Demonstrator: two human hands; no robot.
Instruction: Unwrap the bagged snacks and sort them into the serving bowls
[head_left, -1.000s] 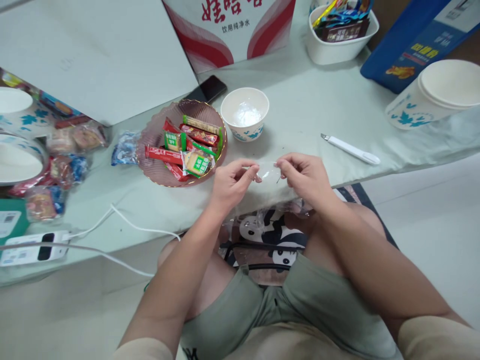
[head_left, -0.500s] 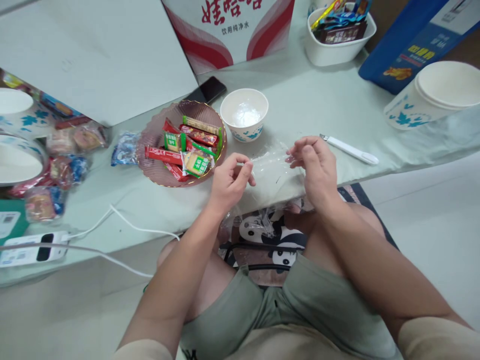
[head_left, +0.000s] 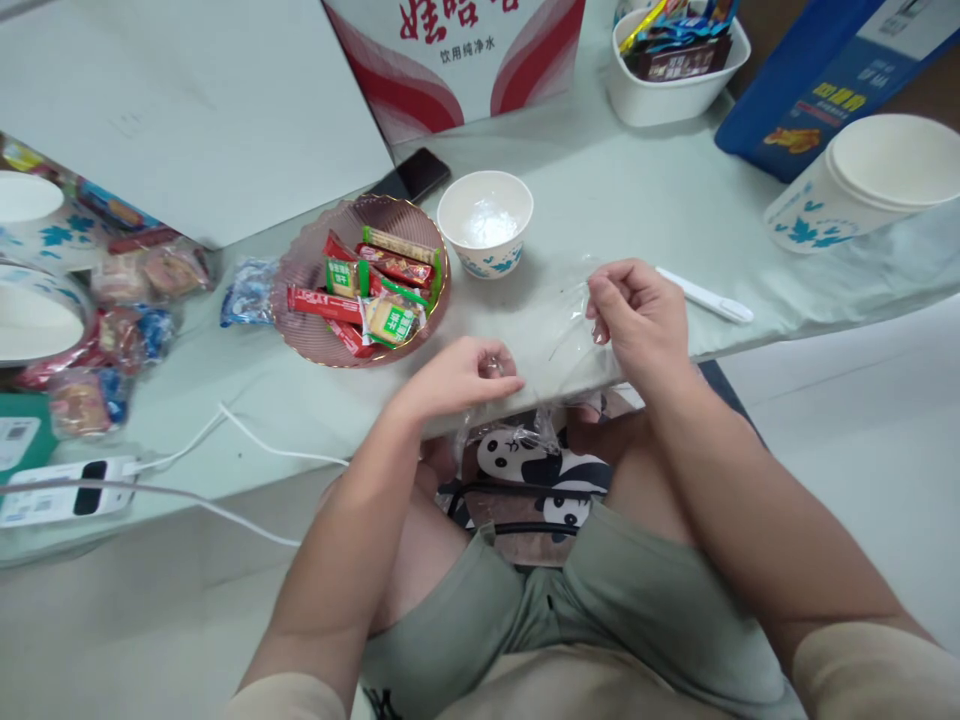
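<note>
My right hand (head_left: 639, 312) is closed in a pinch on clear plastic film (head_left: 574, 325), just left of a white utility knife (head_left: 705, 296). The film is thin and crumpled; it spreads over the table front and hangs past the edge above my lap. Lower and to the left, my left hand (head_left: 466, 378) has its fingers curled toward the thumb, with a glint of the same film between them. A white paper bowl (head_left: 486, 255) with blue leaf prints stands behind my hands, something clear and shiny inside it. Left of it sits a pinkish ribbed bowl (head_left: 300, 335) of wrapped snacks (head_left: 394, 320).
A black phone (head_left: 424, 175) lies behind the bowls. Stacked paper bowls (head_left: 814, 215), a blue box (head_left: 817, 95) and a white snack tub (head_left: 660, 100) stand right. At left are wrapped pastries (head_left: 82, 405), a power strip (head_left: 67, 490) and a white cable (head_left: 262, 452).
My left hand has dropped toward the table's front edge and turned. My right hand has shifted slightly up and right, now covering the knife's tip. The film between the hands has moved.
</note>
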